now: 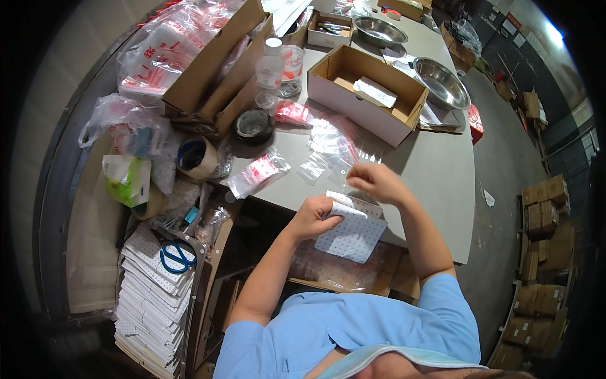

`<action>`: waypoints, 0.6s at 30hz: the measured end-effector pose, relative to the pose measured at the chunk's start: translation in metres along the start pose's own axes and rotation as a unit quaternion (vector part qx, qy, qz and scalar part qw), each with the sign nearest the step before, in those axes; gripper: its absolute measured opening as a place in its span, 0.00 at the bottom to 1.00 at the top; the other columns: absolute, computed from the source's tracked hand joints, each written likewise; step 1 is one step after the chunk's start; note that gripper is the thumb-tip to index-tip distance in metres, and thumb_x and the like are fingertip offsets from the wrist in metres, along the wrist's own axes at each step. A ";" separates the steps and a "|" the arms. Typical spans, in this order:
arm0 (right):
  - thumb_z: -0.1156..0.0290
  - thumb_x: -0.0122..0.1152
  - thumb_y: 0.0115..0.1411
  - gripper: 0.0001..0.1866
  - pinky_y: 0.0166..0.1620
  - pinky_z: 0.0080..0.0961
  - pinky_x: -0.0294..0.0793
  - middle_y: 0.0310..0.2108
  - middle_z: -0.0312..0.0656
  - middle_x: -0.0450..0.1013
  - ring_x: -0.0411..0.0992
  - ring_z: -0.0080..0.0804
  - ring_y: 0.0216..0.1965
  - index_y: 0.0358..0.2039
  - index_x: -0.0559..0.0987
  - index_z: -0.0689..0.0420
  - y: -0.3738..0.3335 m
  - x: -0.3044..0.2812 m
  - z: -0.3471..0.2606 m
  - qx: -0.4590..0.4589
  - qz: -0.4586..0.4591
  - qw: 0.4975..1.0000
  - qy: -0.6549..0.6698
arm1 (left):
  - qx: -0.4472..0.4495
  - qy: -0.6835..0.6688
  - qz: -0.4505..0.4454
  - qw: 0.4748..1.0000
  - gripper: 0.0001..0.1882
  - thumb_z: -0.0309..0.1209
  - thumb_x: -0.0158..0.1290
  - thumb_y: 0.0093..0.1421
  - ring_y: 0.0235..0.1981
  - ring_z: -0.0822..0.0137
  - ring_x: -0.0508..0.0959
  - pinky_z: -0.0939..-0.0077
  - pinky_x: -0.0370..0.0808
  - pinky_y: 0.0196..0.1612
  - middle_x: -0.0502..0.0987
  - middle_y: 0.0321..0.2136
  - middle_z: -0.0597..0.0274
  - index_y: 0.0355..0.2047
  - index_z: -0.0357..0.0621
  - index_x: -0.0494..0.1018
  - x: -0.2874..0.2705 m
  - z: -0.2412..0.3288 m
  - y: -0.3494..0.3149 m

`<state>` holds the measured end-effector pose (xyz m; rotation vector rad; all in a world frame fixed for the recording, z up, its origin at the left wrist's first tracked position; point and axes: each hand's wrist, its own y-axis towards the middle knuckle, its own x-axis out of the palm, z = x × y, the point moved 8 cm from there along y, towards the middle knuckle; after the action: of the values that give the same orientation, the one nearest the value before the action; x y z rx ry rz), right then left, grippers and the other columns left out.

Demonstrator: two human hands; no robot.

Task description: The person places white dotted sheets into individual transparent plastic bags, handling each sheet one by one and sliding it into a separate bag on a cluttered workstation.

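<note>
Your pale grey counter (pixel 435 170) spreads out ahead of you, with a bare floor (pixel 495 208) to its right and cartons (pixel 540 218) stacked beyond. On the counter, the open white box (pixel 347 102) holds a smaller pack (pixel 375 92). Behind it, a low tray (pixel 327 38) carries pens, and two round, shiny steel basins (pixel 442 82) stand near the far right edge. A clear bottle (pixel 269 71) is beside the brown carton at left. Low at your left, blue-handled scissors (pixel 177 258) lie on a tall, uneven paper stack (pixel 154 303).

Your left hand (pixel 314 218) grips the dotted white sheet (pixel 350 237), two layers showing, over the counter's near edge. Your right hand (pixel 379 182) is just above it with fingers curled; you cannot tell whether it holds anything. Thin, glossy clear bags (pixel 325 142) lie just beyond, overlapping.
</note>
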<state>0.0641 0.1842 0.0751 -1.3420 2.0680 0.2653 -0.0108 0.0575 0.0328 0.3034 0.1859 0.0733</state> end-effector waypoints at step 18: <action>0.71 0.67 0.49 0.08 0.35 0.36 0.73 0.28 0.47 0.76 0.75 0.46 0.32 0.28 0.77 0.59 -0.036 0.013 -0.007 0.027 0.034 0.995 -0.085 | 0.073 0.124 0.030 0.989 0.14 0.18 0.62 0.47 0.38 0.58 0.77 0.69 0.75 0.42 0.80 0.35 0.59 0.36 0.41 0.79 0.010 0.015 -0.002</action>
<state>0.0891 0.1546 0.0784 -1.1760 1.9666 0.3398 0.0024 0.0522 0.0445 0.4464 0.4313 0.1572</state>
